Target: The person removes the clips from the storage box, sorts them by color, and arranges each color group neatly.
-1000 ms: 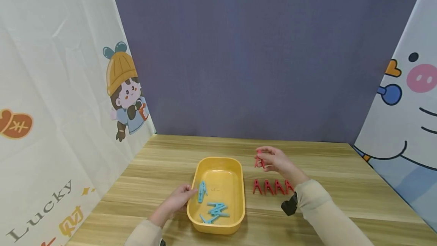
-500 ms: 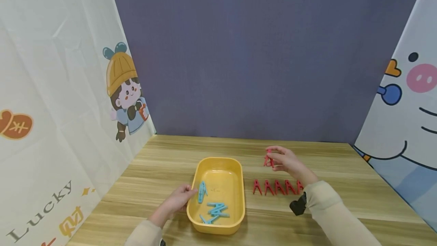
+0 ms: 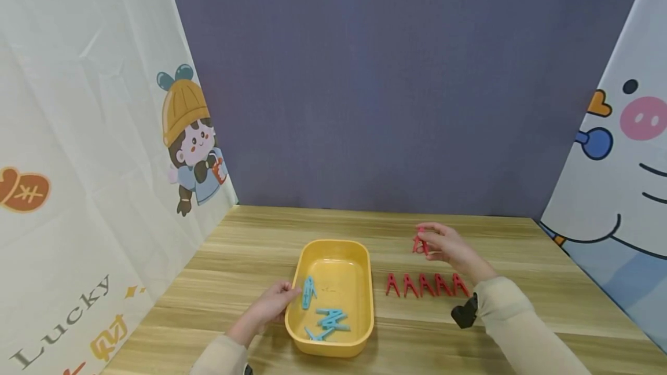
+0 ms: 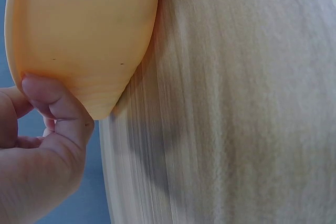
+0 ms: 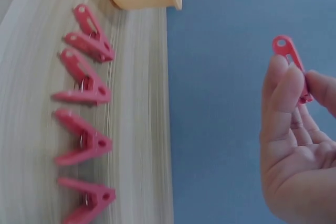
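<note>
Above the table, beyond a row of red clothespins (image 3: 424, 286), my right hand (image 3: 447, 245) pinches another red clothespin (image 3: 423, 241) between thumb and fingertips. The right wrist view shows that held clothespin (image 5: 292, 61) with its holed end sticking up past the fingers. On the left, my left hand (image 3: 271, 304) grips the rim of a yellow tub (image 3: 372, 305). In the left wrist view its thumb and a curled finger hold the tub's wall (image 4: 89, 30). Several light blue clothespins (image 3: 331, 319) lie inside the tub, mostly toward its near end.
The wooden table (image 3: 250, 236) ends at a purple-grey backdrop (image 3: 385, 97). A printed white cloth (image 3: 94, 132) hangs at the left and another printed cloth (image 3: 615, 178) at the right. The red row stands just right of the tub, legs toward the near side.
My right hand has moved to the right with the pinched red clothespin, uncovering the right end of the row. The left hand and the tub have stayed put.
</note>
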Tool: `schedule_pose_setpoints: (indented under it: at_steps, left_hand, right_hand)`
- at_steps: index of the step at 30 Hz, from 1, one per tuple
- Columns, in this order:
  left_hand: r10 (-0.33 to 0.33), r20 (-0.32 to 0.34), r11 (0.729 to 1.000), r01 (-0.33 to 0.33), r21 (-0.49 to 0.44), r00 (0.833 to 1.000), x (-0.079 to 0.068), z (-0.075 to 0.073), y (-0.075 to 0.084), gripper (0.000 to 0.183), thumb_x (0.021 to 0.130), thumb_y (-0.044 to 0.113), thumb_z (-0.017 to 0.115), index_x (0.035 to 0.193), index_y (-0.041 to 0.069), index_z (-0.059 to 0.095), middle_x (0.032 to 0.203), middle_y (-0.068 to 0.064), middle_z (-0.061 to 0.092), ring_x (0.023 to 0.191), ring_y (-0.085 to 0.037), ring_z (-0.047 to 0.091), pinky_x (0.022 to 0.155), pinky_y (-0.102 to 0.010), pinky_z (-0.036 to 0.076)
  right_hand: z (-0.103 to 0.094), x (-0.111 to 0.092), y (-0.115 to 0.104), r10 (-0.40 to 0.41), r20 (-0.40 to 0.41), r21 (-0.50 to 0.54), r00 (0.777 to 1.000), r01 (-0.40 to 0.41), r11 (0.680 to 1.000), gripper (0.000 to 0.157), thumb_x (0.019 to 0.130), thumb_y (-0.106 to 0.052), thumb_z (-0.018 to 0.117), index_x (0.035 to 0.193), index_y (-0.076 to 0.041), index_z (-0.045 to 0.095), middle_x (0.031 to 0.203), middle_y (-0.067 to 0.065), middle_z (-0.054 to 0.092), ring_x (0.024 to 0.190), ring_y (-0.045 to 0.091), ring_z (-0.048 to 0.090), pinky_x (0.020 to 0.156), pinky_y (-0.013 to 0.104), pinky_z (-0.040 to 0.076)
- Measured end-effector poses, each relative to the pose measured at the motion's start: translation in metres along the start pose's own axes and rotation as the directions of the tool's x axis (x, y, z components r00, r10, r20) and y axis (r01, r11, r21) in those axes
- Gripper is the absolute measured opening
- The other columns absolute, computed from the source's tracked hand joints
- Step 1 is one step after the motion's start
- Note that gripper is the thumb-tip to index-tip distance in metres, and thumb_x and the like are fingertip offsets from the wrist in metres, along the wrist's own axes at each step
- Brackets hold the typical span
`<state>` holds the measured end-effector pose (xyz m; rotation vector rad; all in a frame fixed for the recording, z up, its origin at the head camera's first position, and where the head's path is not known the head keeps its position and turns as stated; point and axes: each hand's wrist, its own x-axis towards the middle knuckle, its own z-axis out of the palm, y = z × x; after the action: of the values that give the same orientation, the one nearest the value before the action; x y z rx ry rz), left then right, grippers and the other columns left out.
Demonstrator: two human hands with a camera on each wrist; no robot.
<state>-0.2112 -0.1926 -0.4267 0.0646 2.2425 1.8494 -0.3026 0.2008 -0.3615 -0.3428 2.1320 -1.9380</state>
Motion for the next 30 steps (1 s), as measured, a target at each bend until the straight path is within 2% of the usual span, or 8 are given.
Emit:
schedule_pose_setpoints:
  at_steps: [6,11,15,20,27,30]
  left_hand:
    - [-0.003,-0.010,1.000,0.003,0.004,1.000,-0.001,-0.001,0.000,0.023,0.096,0.022,0.049,0.093,0.001,0.040,0.086,-0.012,0.050,0.068,-0.017,0.056,0.057,-0.028,0.050]
    - [-0.001,-0.019,1.000,0.001,0.012,1.000,0.000,0.000,-0.001,0.022,0.096,0.022,0.048,0.092,0.002,0.040,0.086,-0.012,0.050,0.068,-0.018,0.056,0.057,-0.029,0.050]
    - [-0.003,-0.014,1.000,0.003,0.010,1.000,0.001,0.000,-0.001,0.022,0.096,0.022,0.048,0.091,0.002,0.040,0.085,-0.012,0.050,0.068,-0.017,0.056,0.057,-0.028,0.050]
    - [0.000,-0.001,1.000,0.000,0.004,1.000,0.000,0.001,0.001,0.022,0.096,0.022,0.049,0.092,0.002,0.040,0.085,-0.012,0.050,0.068,-0.017,0.056,0.056,-0.027,0.050]
    - [0.004,0.000,1.000,-0.004,0.001,1.000,0.000,0.000,0.001,0.022,0.096,0.021,0.049,0.092,0.001,0.040,0.085,-0.011,0.050,0.068,-0.017,0.056,0.057,-0.027,0.050]
    - [0.003,0.000,1.000,-0.003,-0.003,1.000,0.000,0.000,0.000,0.022,0.096,0.020,0.049,0.092,0.001,0.040,0.085,-0.012,0.050,0.069,-0.018,0.057,0.057,-0.028,0.050]
  right_hand:
    - [-0.013,-0.007,0.004,-0.019,0.019,-0.003,1.000,0.019,1.000,0.054,0.095,-0.025,0.053,0.135,0.003,0.031,0.109,0.005,0.058,0.085,0.019,0.061,0.070,0.034,0.053]
    - [-0.022,-0.011,0.007,-0.018,0.017,-0.001,1.000,0.018,1.000,0.049,0.095,-0.024,0.053,0.132,0.002,0.036,0.104,0.003,0.059,0.085,0.018,0.061,0.070,0.034,0.053]
    - [-0.029,-0.014,0.008,0.001,-0.007,-0.027,1.000,-0.002,1.000,0.055,0.094,-0.026,0.054,0.134,0.004,0.032,0.109,0.010,0.057,0.085,0.017,0.061,0.072,0.035,0.052]
    - [-0.037,-0.020,0.012,0.004,-0.018,-0.056,1.000,-0.005,0.998,0.059,0.094,-0.025,0.054,0.136,0.006,0.027,0.117,0.009,0.054,0.089,0.014,0.059,0.076,0.039,0.051]
    - [-0.050,-0.024,0.021,0.008,-0.017,-0.044,1.000,-0.009,0.999,0.054,0.094,-0.022,0.053,0.133,0.007,0.030,0.109,0.003,0.056,0.088,0.017,0.061,0.077,0.039,0.051]
    - [-0.056,-0.025,0.025,0.028,-0.037,-0.030,0.999,-0.029,0.999,0.050,0.094,-0.021,0.055,0.131,0.003,0.033,0.101,0.007,0.058,0.087,0.020,0.062,0.076,0.038,0.051]
